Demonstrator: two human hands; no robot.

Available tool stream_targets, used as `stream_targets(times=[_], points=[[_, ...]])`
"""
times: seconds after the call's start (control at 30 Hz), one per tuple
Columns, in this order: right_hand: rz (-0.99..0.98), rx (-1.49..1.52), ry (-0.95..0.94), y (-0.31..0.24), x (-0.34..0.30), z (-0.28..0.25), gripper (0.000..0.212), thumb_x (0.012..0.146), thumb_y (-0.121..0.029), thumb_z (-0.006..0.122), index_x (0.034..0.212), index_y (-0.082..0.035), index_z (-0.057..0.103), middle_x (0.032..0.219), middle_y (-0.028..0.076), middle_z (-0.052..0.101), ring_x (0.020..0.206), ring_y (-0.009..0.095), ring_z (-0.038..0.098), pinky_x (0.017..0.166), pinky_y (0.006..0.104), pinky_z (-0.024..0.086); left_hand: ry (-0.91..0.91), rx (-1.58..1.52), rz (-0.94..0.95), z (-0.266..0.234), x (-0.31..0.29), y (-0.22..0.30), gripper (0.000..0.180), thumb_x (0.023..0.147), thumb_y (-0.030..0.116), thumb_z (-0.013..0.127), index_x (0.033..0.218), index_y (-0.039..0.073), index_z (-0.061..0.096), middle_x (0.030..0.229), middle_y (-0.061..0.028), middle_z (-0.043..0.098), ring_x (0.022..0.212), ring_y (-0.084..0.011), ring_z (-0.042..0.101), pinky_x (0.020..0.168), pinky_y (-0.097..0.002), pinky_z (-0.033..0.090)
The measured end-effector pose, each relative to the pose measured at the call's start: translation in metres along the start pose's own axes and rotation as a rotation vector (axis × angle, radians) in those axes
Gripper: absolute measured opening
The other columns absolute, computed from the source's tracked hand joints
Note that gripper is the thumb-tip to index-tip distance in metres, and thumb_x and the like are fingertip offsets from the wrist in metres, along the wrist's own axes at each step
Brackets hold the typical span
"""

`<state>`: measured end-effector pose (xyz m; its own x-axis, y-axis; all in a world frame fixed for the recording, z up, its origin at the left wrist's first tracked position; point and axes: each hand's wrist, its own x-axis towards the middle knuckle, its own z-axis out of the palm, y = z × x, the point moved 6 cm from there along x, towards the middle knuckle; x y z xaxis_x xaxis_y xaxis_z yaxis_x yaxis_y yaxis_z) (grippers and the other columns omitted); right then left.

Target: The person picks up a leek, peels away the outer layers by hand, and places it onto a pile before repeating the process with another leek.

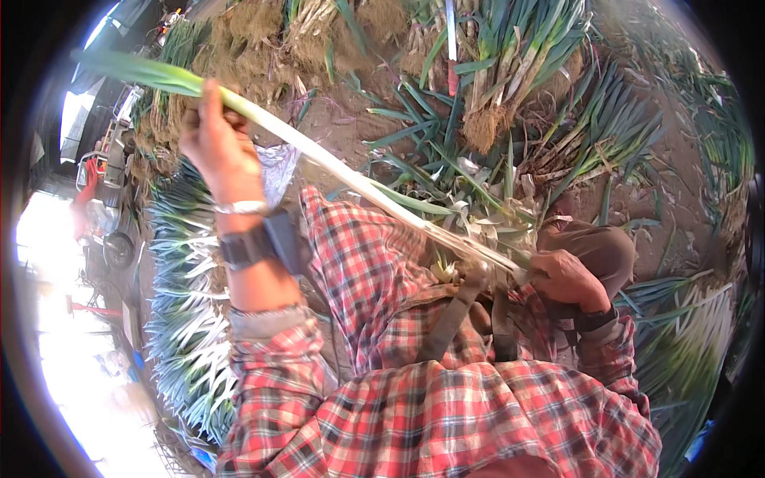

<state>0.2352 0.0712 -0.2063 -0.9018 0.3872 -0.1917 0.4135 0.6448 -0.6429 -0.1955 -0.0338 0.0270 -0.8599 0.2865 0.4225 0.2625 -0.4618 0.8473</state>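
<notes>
A long green onion [339, 169] stretches diagonally across the view, its green top at the upper left and its pale root end at the lower right. My left hand [225, 155] is closed round it, just below where the green leaves begin. At the other end, my right hand [567, 277] has its fingers closed by the frayed, brownish base, over my lap. Its fingertips are partly hidden, and whether they pinch the stalk or a loose outer layer is unclear. Peeled leaf scraps [488, 227] lie heaped just beyond the root end.
Many white-stemmed green onions [191, 319] lie in a long row at my left. Rooted bundles [247, 40] line the far side, with more bundles [522, 64] ahead and a pile [685, 334] at the right. A red-handled blade [453, 68] stands among them.
</notes>
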Motion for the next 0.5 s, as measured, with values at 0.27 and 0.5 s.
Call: stream_targets(times=[0.27, 0.5], points=[[0.289, -0.437, 0.076, 0.091, 0.001, 0.013, 0.021, 0.069, -0.008, 0.06, 0.088, -0.008, 0.069, 0.086, 0.015, 0.067, 0.086, 0.037, 0.064, 0.072, 0.0464, 0.051, 0.073, -0.111, 0.106, -0.067, 0.062, 0.065, 0.025, 0.095, 0.019, 0.06, 0.11, -0.001, 0.062, 0.096, -0.0091, 0.068, 0.075, -0.0102, 0.06, 0.066, -0.0247, 0.051], [-0.198, 0.263, 0.534, -0.11, 0.086, -0.078, 0.009, 0.086, -0.01, 0.062, 0.089, -0.001, 0.061, 0.085, 0.016, 0.059, 0.076, 0.035, 0.059, 0.068, 0.0411, 0.047, -0.213, -0.15, -0.061, -0.011, -0.007, 0.048, 0.036, 0.098, 0.026, 0.054, 0.124, 0.001, 0.056, 0.098, -0.006, 0.066, 0.082, -0.0115, 0.059, 0.069, -0.025, 0.048]])
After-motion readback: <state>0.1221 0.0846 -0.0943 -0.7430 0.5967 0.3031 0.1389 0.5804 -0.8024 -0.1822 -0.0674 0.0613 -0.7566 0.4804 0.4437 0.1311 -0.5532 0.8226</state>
